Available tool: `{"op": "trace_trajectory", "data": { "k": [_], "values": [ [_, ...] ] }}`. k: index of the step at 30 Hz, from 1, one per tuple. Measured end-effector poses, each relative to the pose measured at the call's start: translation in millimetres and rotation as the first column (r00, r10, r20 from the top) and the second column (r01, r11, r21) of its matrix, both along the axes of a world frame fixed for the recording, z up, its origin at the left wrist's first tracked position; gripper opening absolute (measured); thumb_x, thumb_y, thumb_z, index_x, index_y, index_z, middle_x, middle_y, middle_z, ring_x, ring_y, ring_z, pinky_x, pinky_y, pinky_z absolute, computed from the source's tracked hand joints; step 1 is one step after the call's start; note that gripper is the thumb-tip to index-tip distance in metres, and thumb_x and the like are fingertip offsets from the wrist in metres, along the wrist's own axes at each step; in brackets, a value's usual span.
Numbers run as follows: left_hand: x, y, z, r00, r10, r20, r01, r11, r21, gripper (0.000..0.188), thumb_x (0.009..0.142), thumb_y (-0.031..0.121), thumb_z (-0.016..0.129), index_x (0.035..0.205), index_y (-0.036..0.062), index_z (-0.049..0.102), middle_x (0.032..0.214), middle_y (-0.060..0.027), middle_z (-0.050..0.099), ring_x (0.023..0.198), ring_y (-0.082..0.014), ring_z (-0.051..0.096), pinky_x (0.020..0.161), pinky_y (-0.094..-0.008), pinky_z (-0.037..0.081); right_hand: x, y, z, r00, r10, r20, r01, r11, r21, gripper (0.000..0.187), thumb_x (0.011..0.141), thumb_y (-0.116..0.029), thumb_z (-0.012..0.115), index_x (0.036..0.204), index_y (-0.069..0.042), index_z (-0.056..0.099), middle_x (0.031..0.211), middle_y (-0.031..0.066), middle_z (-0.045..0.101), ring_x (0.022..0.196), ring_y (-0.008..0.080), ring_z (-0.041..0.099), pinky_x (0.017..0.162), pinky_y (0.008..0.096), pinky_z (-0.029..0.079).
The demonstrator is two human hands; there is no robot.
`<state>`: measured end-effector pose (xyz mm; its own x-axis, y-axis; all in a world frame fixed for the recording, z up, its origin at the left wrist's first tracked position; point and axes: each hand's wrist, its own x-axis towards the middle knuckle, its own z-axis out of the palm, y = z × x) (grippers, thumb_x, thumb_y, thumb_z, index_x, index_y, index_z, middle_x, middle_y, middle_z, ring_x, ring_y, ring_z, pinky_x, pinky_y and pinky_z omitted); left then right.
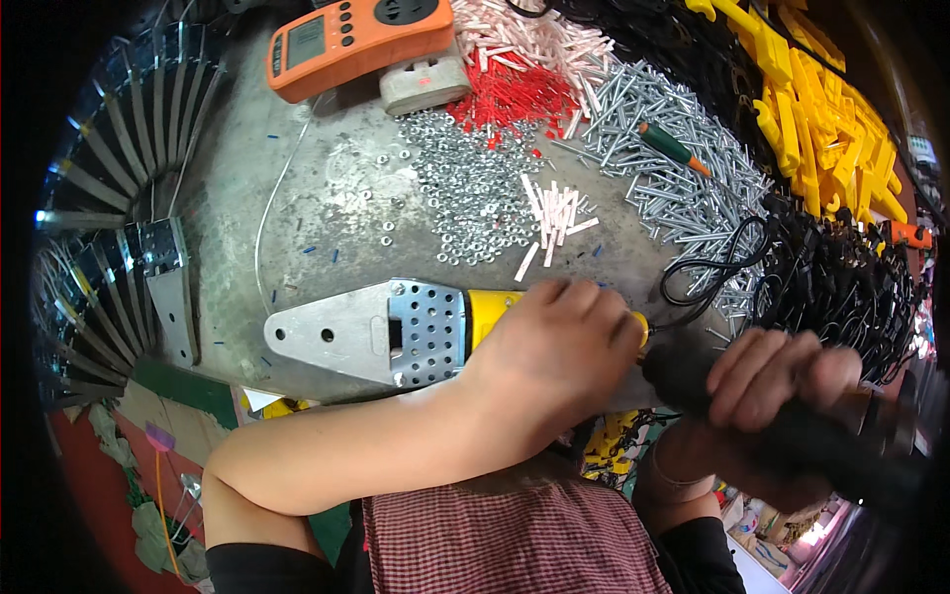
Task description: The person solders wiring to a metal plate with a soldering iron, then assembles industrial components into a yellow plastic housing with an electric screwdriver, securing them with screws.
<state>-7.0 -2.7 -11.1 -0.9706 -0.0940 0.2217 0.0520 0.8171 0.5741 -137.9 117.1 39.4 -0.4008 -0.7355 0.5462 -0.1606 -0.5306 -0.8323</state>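
My left hand (564, 342) is closed over the yellow handle of a flat metal-headed tool (346, 327), perhaps a pipe welding iron, which lies on the grey tabletop. Its head is a pale tapered plate with two holes, joined to a perforated metal guard (431, 335). Most of the handle is hidden under my fingers. My right hand (782, 381) is wrapped round a dark, blurred cylindrical tool (693, 381), probably a power screwdriver. Its front end is close to the handle's right end; whether they touch I cannot tell.
Nuts (465, 188), screws (663, 178), red pieces (505, 89) and pinkish-white strips (559, 213) are heaped beyond. A green-orange screwdriver (673, 148) lies on the screws. Yellow handle parts (831, 129) and black cords (821, 267) fill the right. An orange meter (356, 45) stands at the back, metal plates (139, 119) at left.
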Motion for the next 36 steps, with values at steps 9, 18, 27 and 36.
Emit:
{"op": "trace_trajectory", "data": {
  "k": [9,18,27,36],
  "values": [
    [88,6,-10,0.999,-0.017,0.035,0.028,0.943,-0.331,0.034,0.085,0.031,0.052,0.116,0.0216,0.061,0.145,-0.0043,0.042,0.139,-0.0249,0.030,0.098,-0.0581,0.039,10,-28,28,0.990,0.127,-0.060,-0.127,0.992,0.000,0.068,0.079,-0.052,0.070,0.117,-0.002,0.043,0.068,0.0034,0.055,0.052,0.0146,0.052,0.050,0.0277,0.044],
    [84,-13,-18,0.979,-0.175,-0.110,0.126,0.928,-0.350,0.033,0.085,0.030,0.049,0.114,0.0157,0.054,0.130,-0.0088,0.048,0.129,-0.0278,0.039,0.091,-0.0530,0.044,66,-85,15,0.992,-0.030,0.122,0.016,0.993,0.114,0.061,0.076,-0.054,0.073,0.098,-0.006,0.042,0.064,0.0049,0.051,0.048,0.0161,0.050,0.047,0.0293,0.043],
    [71,-1,-30,0.975,-0.041,-0.217,-0.024,0.957,-0.291,0.030,0.083,0.029,0.051,0.108,0.0147,0.058,0.126,-0.0079,0.053,0.127,-0.0261,0.041,0.089,-0.0499,0.044,63,-92,15,0.956,-0.252,0.150,0.215,0.951,0.224,0.074,0.078,-0.067,0.056,0.109,0.000,0.050,0.074,0.0040,0.048,0.065,0.0149,0.046,0.068,0.0321,0.038],
    [61,-18,-29,0.975,-0.023,-0.222,-0.069,0.915,-0.397,0.036,0.080,0.025,0.060,0.115,0.0213,0.063,0.123,0.0027,0.056,0.122,-0.0164,0.047,0.078,-0.0361,0.044,90,-23,31,0.998,0.066,0.009,-0.065,0.997,-0.048,0.054,0.077,-0.042,0.076,0.103,-0.006,0.045,0.063,0.0014,0.057,0.046,0.0110,0.053,0.046,0.0235,0.049]
  ]
}}
